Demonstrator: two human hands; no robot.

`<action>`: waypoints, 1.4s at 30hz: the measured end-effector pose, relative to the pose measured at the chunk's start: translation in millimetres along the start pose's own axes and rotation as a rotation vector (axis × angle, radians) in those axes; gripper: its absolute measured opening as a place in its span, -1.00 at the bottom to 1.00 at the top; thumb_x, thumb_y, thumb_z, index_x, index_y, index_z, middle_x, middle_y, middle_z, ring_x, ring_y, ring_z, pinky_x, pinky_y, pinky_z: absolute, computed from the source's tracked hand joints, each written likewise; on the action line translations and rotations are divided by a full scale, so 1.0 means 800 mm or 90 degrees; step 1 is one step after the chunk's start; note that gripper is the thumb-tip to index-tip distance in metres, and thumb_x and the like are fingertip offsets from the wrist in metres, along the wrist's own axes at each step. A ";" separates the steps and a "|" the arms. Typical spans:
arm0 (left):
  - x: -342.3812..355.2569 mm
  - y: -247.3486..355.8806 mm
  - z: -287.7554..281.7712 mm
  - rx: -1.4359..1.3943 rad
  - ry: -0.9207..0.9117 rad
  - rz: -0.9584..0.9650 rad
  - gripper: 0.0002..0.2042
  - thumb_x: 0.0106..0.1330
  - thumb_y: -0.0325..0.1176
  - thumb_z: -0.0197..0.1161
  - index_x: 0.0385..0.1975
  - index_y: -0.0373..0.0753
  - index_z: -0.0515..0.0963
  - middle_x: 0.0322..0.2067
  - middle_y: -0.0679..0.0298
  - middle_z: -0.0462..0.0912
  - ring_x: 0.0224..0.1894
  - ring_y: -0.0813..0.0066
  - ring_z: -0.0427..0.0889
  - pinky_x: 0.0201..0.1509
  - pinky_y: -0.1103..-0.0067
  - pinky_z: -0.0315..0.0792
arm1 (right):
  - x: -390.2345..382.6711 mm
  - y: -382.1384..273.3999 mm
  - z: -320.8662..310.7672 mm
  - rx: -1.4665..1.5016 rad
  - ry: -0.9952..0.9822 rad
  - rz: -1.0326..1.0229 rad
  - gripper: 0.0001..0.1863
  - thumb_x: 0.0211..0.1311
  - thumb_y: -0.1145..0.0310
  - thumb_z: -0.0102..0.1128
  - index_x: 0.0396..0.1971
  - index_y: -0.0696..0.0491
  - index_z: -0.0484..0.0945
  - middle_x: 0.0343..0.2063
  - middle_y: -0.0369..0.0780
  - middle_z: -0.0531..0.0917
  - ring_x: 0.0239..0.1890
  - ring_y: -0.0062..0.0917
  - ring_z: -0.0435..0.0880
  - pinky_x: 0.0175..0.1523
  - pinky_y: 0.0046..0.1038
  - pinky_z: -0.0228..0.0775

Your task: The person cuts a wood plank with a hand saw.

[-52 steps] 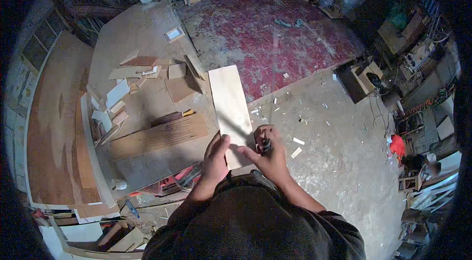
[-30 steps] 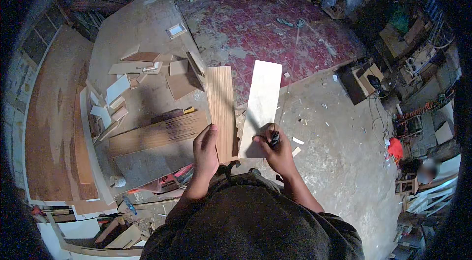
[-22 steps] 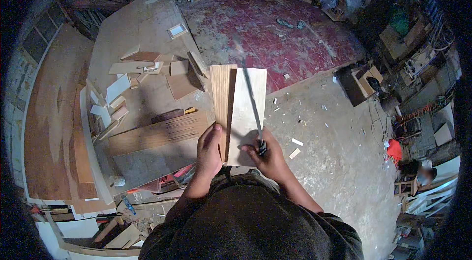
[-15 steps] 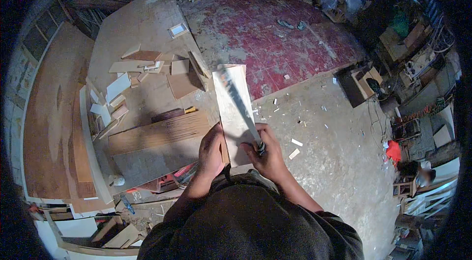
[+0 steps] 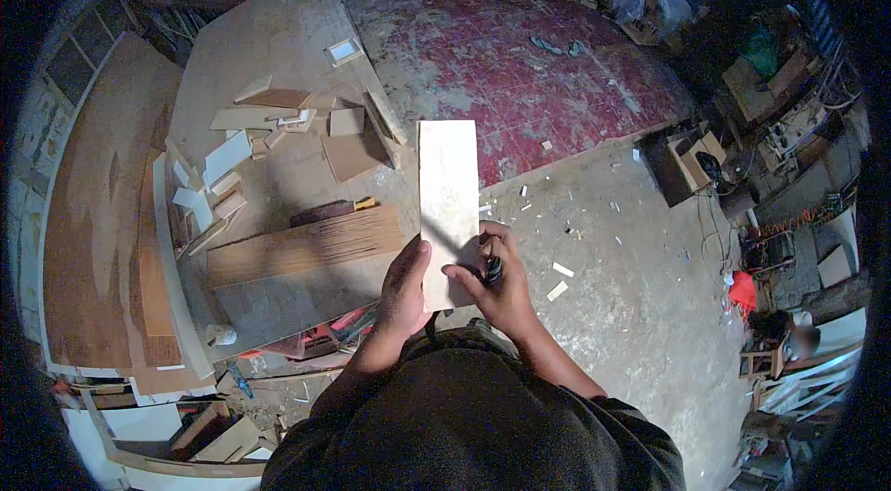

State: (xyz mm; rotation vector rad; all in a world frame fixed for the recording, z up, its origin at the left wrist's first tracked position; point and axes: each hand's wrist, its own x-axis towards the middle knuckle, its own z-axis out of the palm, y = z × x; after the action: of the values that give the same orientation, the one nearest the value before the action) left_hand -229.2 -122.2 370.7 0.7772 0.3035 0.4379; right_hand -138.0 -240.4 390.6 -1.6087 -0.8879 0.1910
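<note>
A pale, narrow wooden board (image 5: 448,166) is held upright in the view between my two hands, just below the middle. My left hand (image 5: 406,287) is closed on its left edge, thumb along the side. My right hand (image 5: 497,291) grips the right edge, its thumb on the face, and also holds a black-handled tool (image 5: 492,266). A dark diagonal streak crosses the board; I cannot tell whether it is blade or shadow. Whatever lies behind the board is hidden. To the left, a grained plank (image 5: 278,250) and a yellow-handled tool (image 5: 362,204) lie on the worktable (image 5: 260,36).
Several wood offcuts (image 5: 225,157) lie on the worktable, with large panels (image 5: 102,213) further left. Offcuts (image 5: 557,289) are scattered on the concrete floor beside a red-painted area (image 5: 575,73). An open box (image 5: 696,161), cables, a red cloth (image 5: 741,291) and stacked strips (image 5: 817,380) line the right.
The two boards held apart a second ago have come together, and the grained one is now out of sight behind the pale one. The long blurred blade no longer shows clearly across the board.
</note>
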 end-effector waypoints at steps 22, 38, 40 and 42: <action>-0.004 0.018 -0.009 0.388 -0.025 0.119 -0.58 0.36 -0.42 0.08 0.20 -0.32 0.26 0.12 0.18 0.35 0.04 0.49 0.42 -0.10 0.67 0.43 | 0.010 0.011 0.016 0.386 -0.113 0.209 -0.64 0.03 0.53 0.36 -0.44 0.07 0.24 -0.07 -0.19 0.38 0.04 -0.45 0.47 -0.06 -0.42 0.46; 0.015 0.025 -0.012 0.510 0.123 0.195 -0.38 0.16 -0.46 0.31 0.20 -0.27 0.14 -0.05 0.17 0.40 -0.12 0.46 0.50 -0.08 0.54 0.45 | 0.010 0.029 0.020 0.182 -0.060 0.217 -0.63 0.12 0.46 0.30 -0.59 -0.03 0.20 -0.64 -0.43 0.37 -0.58 -0.78 0.38 -0.54 -0.65 0.25; 0.018 0.026 -0.015 0.369 0.111 0.191 -0.50 0.19 -0.44 0.29 0.10 -0.33 0.24 -0.13 0.18 0.49 -0.14 0.51 0.51 -0.11 0.58 0.45 | 0.011 0.024 0.023 0.226 -0.041 0.280 -0.64 0.14 0.52 0.24 -0.59 -0.03 0.17 -0.61 -0.43 0.36 -0.53 -0.78 0.33 -0.47 -0.66 0.21; 0.019 0.030 -0.022 0.361 0.109 0.154 -0.56 0.21 -0.43 0.29 0.05 -0.35 0.29 -0.17 0.20 0.52 -0.17 0.53 0.52 -0.12 0.59 0.44 | 0.012 0.021 0.027 0.270 -0.024 0.343 -0.64 0.16 0.57 0.18 -0.58 -0.03 0.15 -0.57 -0.43 0.35 -0.49 -0.79 0.29 -0.40 -0.67 0.16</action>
State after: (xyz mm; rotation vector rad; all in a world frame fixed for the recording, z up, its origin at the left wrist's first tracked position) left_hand -229.5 -88.8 374.7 1.3419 0.5073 0.6597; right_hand -136.4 -217.2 373.1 -1.4096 -0.3846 0.7385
